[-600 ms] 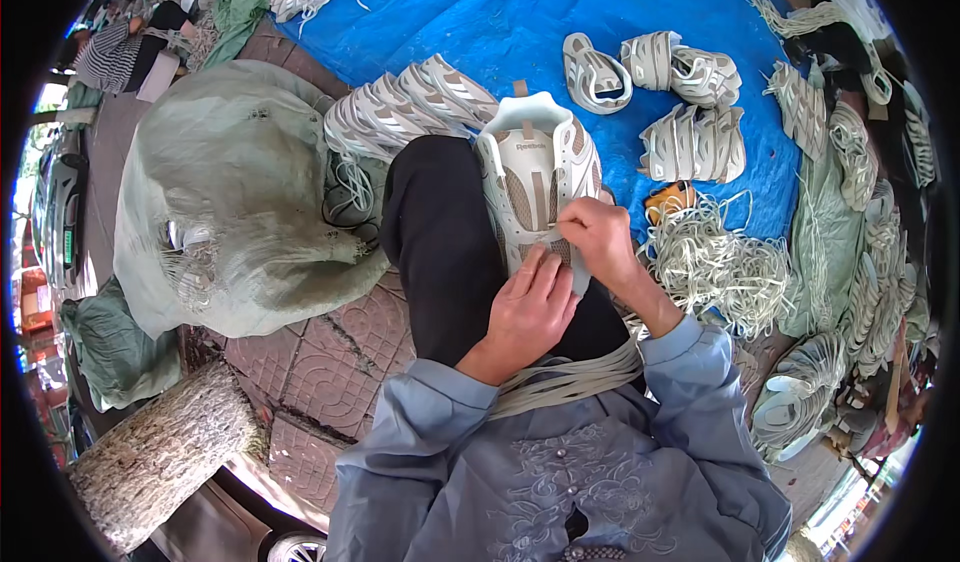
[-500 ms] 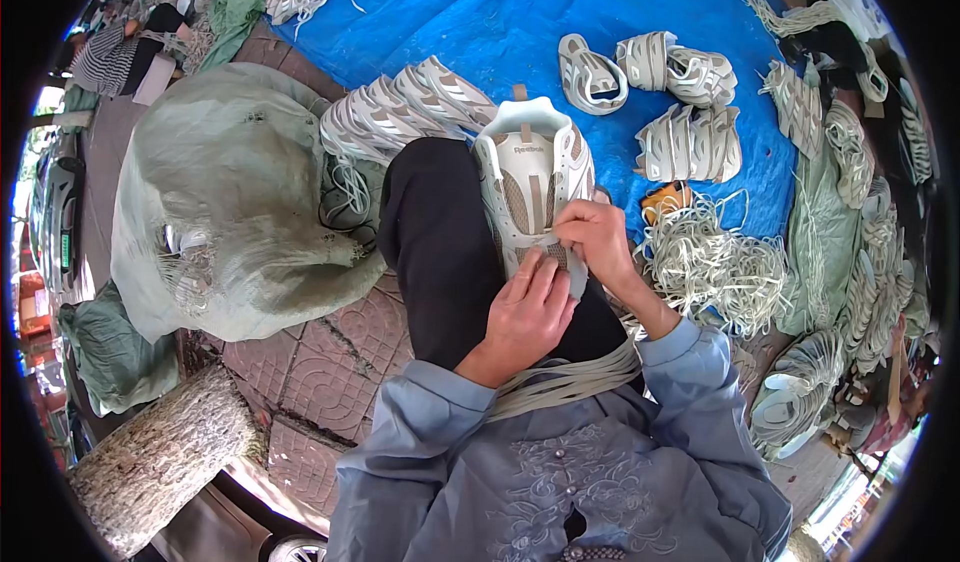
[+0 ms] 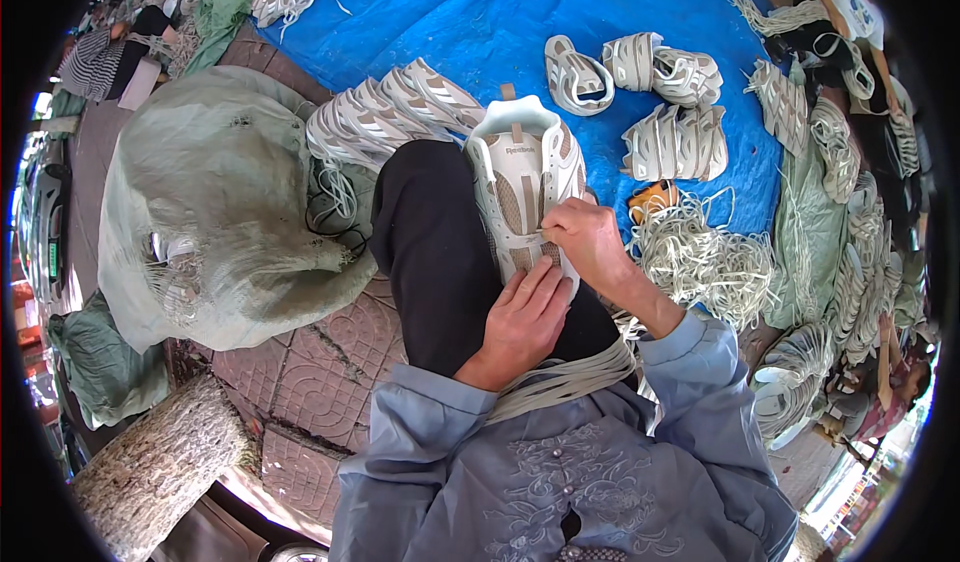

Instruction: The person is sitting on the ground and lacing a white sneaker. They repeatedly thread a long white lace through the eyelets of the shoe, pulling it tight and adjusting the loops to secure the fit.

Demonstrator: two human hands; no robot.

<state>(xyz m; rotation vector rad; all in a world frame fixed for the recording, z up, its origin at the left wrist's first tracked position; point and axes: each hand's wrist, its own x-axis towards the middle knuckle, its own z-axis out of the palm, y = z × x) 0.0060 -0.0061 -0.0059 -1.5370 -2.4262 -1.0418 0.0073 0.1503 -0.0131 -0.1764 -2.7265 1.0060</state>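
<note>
Head view: We hold a shoe (image 3: pixel 518 177) on our lap (image 3: pixel 432 247), toe toward us, heel toward the blue tarp's (image 3: pixel 455 24) near edge. Our left hand (image 3: pixel 520 320) covers the toe, its grip underneath hidden; our right hand (image 3: pixel 592 244) pinches narrow at the front eyelets, apparently a threading step, any lace end too small to tell. The next move likely calls for a steady toe and a fine pull.

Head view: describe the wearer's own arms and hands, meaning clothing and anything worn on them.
The left hand and right hand are ungloved, with no ring or watch visible. Both arms wear long, loose, creased blue-grey sleeves, ending in plain stitched cuffs that leave the wrists uncovered. I see no pattern on the sleeves.
</note>
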